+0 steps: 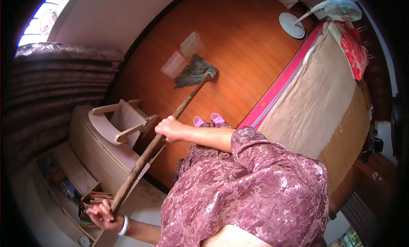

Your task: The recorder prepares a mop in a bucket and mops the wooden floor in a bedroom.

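Observation:
A mop with a long wooden handle (pixel 137 170) slants across the view from lower left to upper middle. Its dark grey string head (pixel 195 72) lies on the reddish-brown wood floor (pixel 236 52). Partway along the handle, my right hand (pixel 171 128) is closed around the wood, with that arm reaching across my body. At the handle's upper end is my left hand (pixel 107 216), wearing a pale bangle (pixel 124 225). Its fingers are loosely curled about the wood, some partly extended. Two pale patches of reflected light lie beside the mop head.
A bed (pixel 297 97) with a beige cover runs along the right. Beyond its far end stands a white pedestal fan (pixel 291 25). To the left are a wooden chair (pixel 119 120), a desk (pixel 96 141) with cluttered shelves, and a dark curtain (pixel 57 77). My feet wear pink slippers (pixel 217 118).

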Demonstrator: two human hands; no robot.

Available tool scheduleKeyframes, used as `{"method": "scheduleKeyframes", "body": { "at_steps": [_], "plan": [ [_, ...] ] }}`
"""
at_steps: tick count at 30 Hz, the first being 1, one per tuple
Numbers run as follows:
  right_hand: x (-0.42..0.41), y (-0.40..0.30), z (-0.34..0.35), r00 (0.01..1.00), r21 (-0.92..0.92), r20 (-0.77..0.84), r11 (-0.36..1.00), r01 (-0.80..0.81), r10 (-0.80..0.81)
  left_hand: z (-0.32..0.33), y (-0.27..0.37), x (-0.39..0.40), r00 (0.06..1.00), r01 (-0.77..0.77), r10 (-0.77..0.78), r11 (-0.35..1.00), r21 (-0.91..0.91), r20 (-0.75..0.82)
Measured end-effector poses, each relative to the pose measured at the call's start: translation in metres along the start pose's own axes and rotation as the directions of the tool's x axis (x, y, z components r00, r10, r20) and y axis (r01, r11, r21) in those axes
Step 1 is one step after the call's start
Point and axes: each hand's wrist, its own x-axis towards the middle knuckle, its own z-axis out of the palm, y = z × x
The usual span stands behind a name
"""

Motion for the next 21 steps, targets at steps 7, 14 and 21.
{"method": "scheduleKeyframes", "body": {
  "at_steps": [7,14,21],
  "plan": [
    [-0.111,0.116,-0.056,0.954,-0.21,-0.215,0.944,-0.256,0.21,0.06,-0.127,-0.024,0.951,0.274,-0.293,0.945,-0.177,-0.095],
    [-0.222,0.232,-0.085,0.799,-0.217,-0.47,0.828,-0.517,0.376,0.147,-0.24,-0.059,0.801,0.598,-0.597,0.794,-0.107,0.046],
    [-0.224,0.189,-0.053,0.69,-0.137,-0.577,0.781,-0.609,0.437,0.125,-0.224,-0.058,0.802,0.576,-0.516,0.801,-0.161,0.301]
  ]
}}
